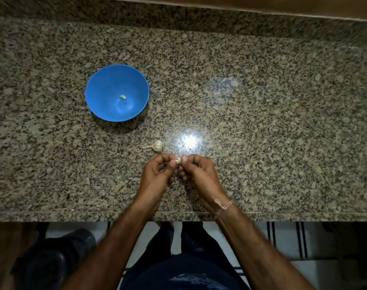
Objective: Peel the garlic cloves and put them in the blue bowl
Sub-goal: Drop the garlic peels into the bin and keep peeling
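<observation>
Both hands, the left hand (160, 171) and right hand (196, 171), pinch one garlic clove (178, 160) between curled fingertips just this side of the garlic bulb (157, 145), and I'd work the skin off gently, since bare countertop (262, 122) leaves free passage to the blue bowl (99, 88) holding a peeled clove (122, 97).

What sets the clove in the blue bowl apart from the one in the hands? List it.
The clove in the bowl lies loose and untouched on the blue bowl floor; the clove in the hands is pinched between left hand and right hand. The first shows whole, pale yellow-green; the second is whitish, mostly hidden by fingers. Both are small garlic pieces.
</observation>
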The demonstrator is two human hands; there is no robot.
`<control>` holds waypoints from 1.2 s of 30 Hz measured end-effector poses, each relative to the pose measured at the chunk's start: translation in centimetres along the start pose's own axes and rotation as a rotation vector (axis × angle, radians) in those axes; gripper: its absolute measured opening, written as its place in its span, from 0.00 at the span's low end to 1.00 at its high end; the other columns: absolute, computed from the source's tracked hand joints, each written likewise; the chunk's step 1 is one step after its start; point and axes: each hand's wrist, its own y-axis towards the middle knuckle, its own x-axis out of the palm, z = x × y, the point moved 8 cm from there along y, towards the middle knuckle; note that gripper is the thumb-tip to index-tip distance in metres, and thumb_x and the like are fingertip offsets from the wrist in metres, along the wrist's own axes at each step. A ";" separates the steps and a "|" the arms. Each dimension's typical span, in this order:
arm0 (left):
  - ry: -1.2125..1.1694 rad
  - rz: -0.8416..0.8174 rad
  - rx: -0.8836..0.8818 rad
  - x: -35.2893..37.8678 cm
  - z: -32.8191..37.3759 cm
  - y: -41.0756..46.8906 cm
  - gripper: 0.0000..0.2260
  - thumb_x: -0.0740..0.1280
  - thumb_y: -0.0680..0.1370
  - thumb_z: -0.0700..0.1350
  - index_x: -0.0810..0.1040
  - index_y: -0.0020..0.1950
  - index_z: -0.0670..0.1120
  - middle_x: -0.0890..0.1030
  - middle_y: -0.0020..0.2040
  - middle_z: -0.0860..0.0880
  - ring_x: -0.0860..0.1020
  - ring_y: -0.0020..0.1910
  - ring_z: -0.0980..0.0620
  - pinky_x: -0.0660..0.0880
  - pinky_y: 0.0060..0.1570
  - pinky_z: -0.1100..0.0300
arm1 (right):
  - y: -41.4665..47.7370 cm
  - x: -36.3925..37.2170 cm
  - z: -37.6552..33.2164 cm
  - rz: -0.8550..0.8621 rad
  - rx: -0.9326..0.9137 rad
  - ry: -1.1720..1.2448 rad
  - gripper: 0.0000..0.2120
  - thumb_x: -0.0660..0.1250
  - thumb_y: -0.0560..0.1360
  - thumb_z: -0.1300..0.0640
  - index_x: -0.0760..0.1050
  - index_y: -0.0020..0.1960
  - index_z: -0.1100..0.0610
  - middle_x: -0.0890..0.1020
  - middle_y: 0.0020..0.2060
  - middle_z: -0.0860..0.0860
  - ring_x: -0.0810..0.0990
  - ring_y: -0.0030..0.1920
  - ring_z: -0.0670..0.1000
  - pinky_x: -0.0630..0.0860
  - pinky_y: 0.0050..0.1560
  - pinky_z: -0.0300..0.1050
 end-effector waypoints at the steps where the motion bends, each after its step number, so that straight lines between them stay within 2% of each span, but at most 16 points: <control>1: -0.053 0.011 -0.039 -0.1 -0.4 0.1 0.04 0.67 0.84 0.41 0.80 0.57 0.44 0.84 0.45 0.46 0.79 0.43 0.52 0.76 0.41 0.59 | 0.1 -0.3 -0.3 0.044 -0.061 -0.093 0.10 0.70 0.81 0.56 0.80 0.46 0.62 0.84 0.38 0.55 0.80 0.38 0.52 0.79 0.42 0.45; 2: -0.107 0.023 -0.069 -0.2 -0.8 0.3 0.04 0.66 0.84 0.40 0.80 0.57 0.44 0.83 0.44 0.48 0.77 0.42 0.53 0.74 0.41 0.60 | 0.3 -0.7 -0.7 0.094 -0.131 -0.227 0.09 0.71 0.81 0.56 0.81 0.46 0.61 0.85 0.39 0.54 0.82 0.40 0.52 0.81 0.44 0.45; 5: -0.213 0.053 -0.105 -0.6 -1.3 0.6 0.03 0.67 0.83 0.40 0.80 0.55 0.44 0.82 0.41 0.50 0.76 0.39 0.56 0.72 0.40 0.60 | 0.6 -1.1 -1.2 0.158 -0.282 -0.566 0.01 0.73 0.79 0.59 0.83 0.48 0.55 0.85 0.42 0.47 0.83 0.43 0.42 0.81 0.47 0.38; 8: -0.236 0.058 -0.113 -0.8 -1.6 0.6 0.02 0.69 0.82 0.42 0.80 0.53 0.44 0.81 0.39 0.51 0.77 0.37 0.57 0.71 0.40 0.60 | 0.2 -0.8 -1.6 0.145 -0.401 -0.715 0.09 0.72 0.79 0.62 0.84 0.58 0.54 0.85 0.51 0.45 0.83 0.52 0.42 0.82 0.56 0.41; 10: -0.228 0.053 -0.122 -0.7 -1.6 0.6 0.04 0.69 0.82 0.43 0.81 0.52 0.43 0.81 0.38 0.50 0.76 0.37 0.57 0.71 0.39 0.61 | -0.3 -0.4 -2.1 0.120 -0.452 -0.635 0.10 0.73 0.79 0.62 0.84 0.59 0.53 0.85 0.52 0.45 0.83 0.53 0.43 0.81 0.56 0.42; 14: -0.193 0.061 -0.105 -0.6 -1.5 0.4 0.07 0.71 0.81 0.46 0.83 0.50 0.42 0.81 0.40 0.46 0.75 0.37 0.55 0.72 0.37 0.61 | -0.3 0.1 -2.4 0.072 -0.395 -0.393 0.04 0.74 0.78 0.60 0.84 0.52 0.58 0.87 0.47 0.48 0.85 0.50 0.48 0.83 0.53 0.45; 18: -0.052 0.112 -0.012 -0.8 -0.8 0.0 0.08 0.69 0.83 0.45 0.84 0.48 0.43 0.81 0.40 0.44 0.73 0.39 0.49 0.71 0.36 0.59 | -0.2 0.0 -2.3 0.094 -0.391 -0.348 0.02 0.74 0.77 0.62 0.84 0.49 0.61 0.87 0.43 0.51 0.86 0.47 0.51 0.84 0.52 0.49; 20: 0.016 0.134 0.031 -0.9 0.0 -0.3 0.08 0.68 0.83 0.45 0.85 0.48 0.43 0.82 0.38 0.49 0.75 0.37 0.53 0.72 0.37 0.61 | -0.2 0.0 -2.2 0.075 -0.393 -0.355 0.03 0.74 0.78 0.61 0.84 0.49 0.61 0.86 0.43 0.52 0.86 0.47 0.51 0.84 0.52 0.50; 23: 0.256 0.178 0.135 -1.1 1.5 -0.5 0.09 0.68 0.83 0.47 0.84 0.46 0.46 0.84 0.38 0.51 0.81 0.38 0.57 0.76 0.40 0.60 | 0.0 0.0 -1.8 0.043 -0.369 -0.324 0.04 0.73 0.79 0.60 0.84 0.52 0.60 0.87 0.46 0.52 0.86 0.49 0.53 0.84 0.53 0.51; 25: 0.438 0.201 0.202 -1.0 2.5 -0.6 0.10 0.67 0.83 0.49 0.82 0.45 0.47 0.82 0.38 0.51 0.80 0.38 0.56 0.75 0.38 0.60 | -0.1 0.1 -1.7 0.034 -0.355 -0.290 0.05 0.74 0.79 0.59 0.84 0.53 0.59 0.87 0.47 0.52 0.86 0.50 0.54 0.84 0.54 0.52; 27: 0.518 0.217 0.236 -0.7 3.1 -0.8 0.10 0.67 0.83 0.48 0.81 0.44 0.46 0.81 0.37 0.51 0.78 0.38 0.56 0.73 0.38 0.61 | -0.2 0.1 -1.8 0.038 -0.358 -0.283 0.05 0.74 0.78 0.58 0.84 0.52 0.59 0.87 0.47 0.51 0.86 0.50 0.54 0.84 0.54 0.52; 30: 0.457 0.211 0.186 -0.8 2.2 -0.5 0.11 0.66 0.84 0.48 0.81 0.44 0.46 0.82 0.40 0.48 0.80 0.41 0.52 0.76 0.42 0.56 | -0.1 0.0 -1.7 0.052 -0.357 -0.297 0.04 0.74 0.78 0.59 0.84 0.51 0.60 0.87 0.46 0.51 0.86 0.49 0.52 0.83 0.54 0.51; 33: 0.189 0.152 0.045 -0.5 0.1 0.1 0.11 0.65 0.84 0.48 0.84 0.47 0.47 0.85 0.44 0.47 0.84 0.47 0.47 0.82 0.49 0.48 | 0.1 -0.2 -1.6 0.074 -0.357 -0.278 0.03 0.74 0.78 0.62 0.83 0.50 0.61 0.87 0.45 0.52 0.86 0.49 0.53 0.84 0.54 0.53; 36: 0.079 0.159 -0.006 -0.1 -0.3 0.1 0.11 0.64 0.85 0.44 0.83 0.49 0.43 0.84 0.42 0.46 0.81 0.43 0.50 0.78 0.44 0.53 | 0.1 0.0 -1.1 0.101 -0.321 -0.183 0.03 0.73 0.77 0.66 0.83 0.50 0.64 0.87 0.46 0.55 0.86 0.50 0.54 0.84 0.53 0.50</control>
